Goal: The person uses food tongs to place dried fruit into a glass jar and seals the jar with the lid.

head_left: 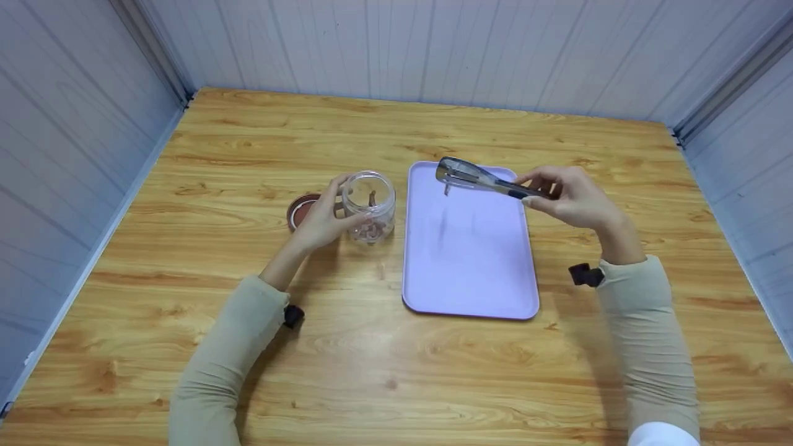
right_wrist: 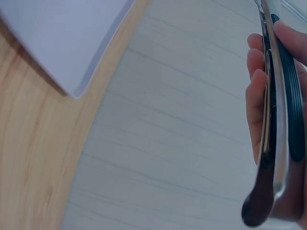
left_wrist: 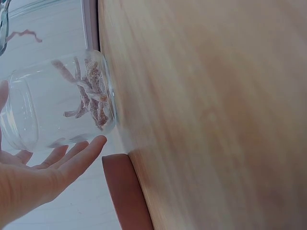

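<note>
My left hand holds a clear jar around its side, thumb in front and fingers behind. Thin brown dried strips lie at the bottom of the jar, which stands upright on the table. My right hand grips metal tongs with dark handle grips, pinched between thumb and fingers. Their broad slotted end is over the far part of a lilac tray. One crooked brown strip hangs below the tong ends; the left wrist view also shows this strip.
A reddish-brown round lid lies on the wooden table, left of the jar and partly behind my left hand. The tray is right of the jar, a narrow gap between them. Pale panel walls bound the table at the back and sides.
</note>
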A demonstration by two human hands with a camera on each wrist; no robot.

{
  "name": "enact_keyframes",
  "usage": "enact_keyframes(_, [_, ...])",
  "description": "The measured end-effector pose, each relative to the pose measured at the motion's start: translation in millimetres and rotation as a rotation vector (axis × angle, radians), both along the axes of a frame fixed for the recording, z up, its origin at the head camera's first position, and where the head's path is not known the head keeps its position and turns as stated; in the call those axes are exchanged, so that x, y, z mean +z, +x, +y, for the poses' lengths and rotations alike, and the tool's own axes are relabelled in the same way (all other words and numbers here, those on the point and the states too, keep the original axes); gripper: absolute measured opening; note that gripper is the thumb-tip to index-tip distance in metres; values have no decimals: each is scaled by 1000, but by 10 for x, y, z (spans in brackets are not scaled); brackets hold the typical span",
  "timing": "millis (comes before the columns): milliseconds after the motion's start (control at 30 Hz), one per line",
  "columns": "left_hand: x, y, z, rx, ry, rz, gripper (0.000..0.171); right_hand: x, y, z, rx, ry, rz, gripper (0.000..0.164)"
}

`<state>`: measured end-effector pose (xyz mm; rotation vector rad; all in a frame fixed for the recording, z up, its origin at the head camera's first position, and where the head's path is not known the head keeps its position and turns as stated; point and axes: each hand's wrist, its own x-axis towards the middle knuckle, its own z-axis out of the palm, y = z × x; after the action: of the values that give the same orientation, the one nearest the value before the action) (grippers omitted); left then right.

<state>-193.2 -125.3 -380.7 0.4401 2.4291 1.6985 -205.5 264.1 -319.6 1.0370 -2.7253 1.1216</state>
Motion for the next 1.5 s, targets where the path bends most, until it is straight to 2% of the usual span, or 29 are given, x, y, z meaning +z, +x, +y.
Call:
enact_keyframes(100, [56,37,15,4,-19,8,69,8,-33,-27,17,-2,17,23])
enact_keyframes(233, [64,42,18,6,-27,14,69,39,-55,-87,16,-9,22,23])
enact_keyframes(300, [57,35,14,5,-20,12,69,124,-10,-169,11,-13,24,22])
enact_keyframes(467, [-150,-93,-31,10,-21,30,73,322,109,-389,0,-16,42,22])
enact_keyframes(533, [-237,-141,-50,8,-15,35,74,327,102,-433,3,-22,47,22])
enact_keyframes(600, [-245,-143,-54,4,2,29,74,330,94,-477,9,-27,57,22])
enact_keyframes(667, [-228,-133,-54,-3,11,21,73,332,86,-520,20,-39,56,22])
enact_keyframes(900, [27,12,3,1,4,1,70,327,77,-676,60,-75,57,22])
enact_keyframes(967, [55,30,11,6,-8,1,69,323,77,-722,72,-81,60,22])
enact_keyframes(1500, [56,38,21,4,9,-6,68,253,74,-1023,197,-168,75,22])
